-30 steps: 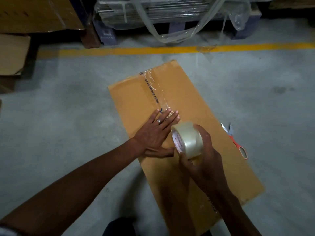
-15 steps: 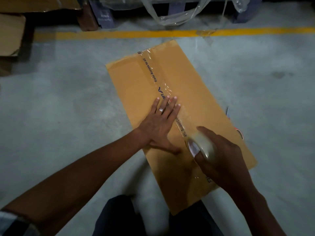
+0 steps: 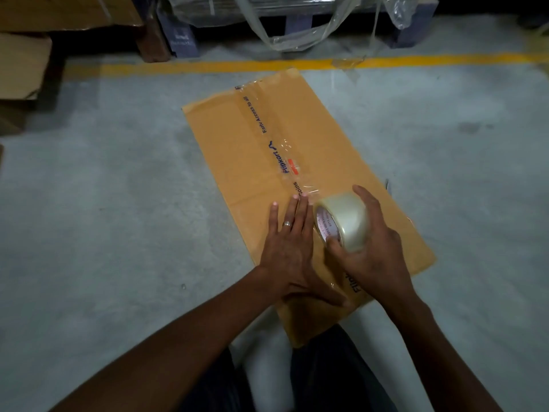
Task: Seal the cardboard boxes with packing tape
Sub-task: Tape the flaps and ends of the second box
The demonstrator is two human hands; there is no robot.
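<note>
On the grey concrete floor [image 3: 104,218], a flat brown cardboard box [image 3: 237,162] lay in front of the person, with its long side pointing away and a little to the left. A strip of clear packing tape [image 3: 279,144] with blue printed words ran along the middle seam of the box, from the far edge toward the hands.

The left hand [image 3: 289,248] rested flat on the cardboard, its fingers straight and held together, just beside the tape strip; its grip held nothing, it only pressed the surface. A ring was on one finger.

The right hand [image 3: 374,251] held a round roll of clear packing tape [image 3: 341,221] with a white inner core. Its grip was curled around the roll, the thumb at the near side and the fingers over the top. The roll stood just beside the fingertips of the left hand, and I cannot tell if it touched the box.

Farther away, a yellow painted line [image 3: 208,66] crossed the floor, and loose clear plastic wrap [image 3: 297,34] hung behind it.
</note>
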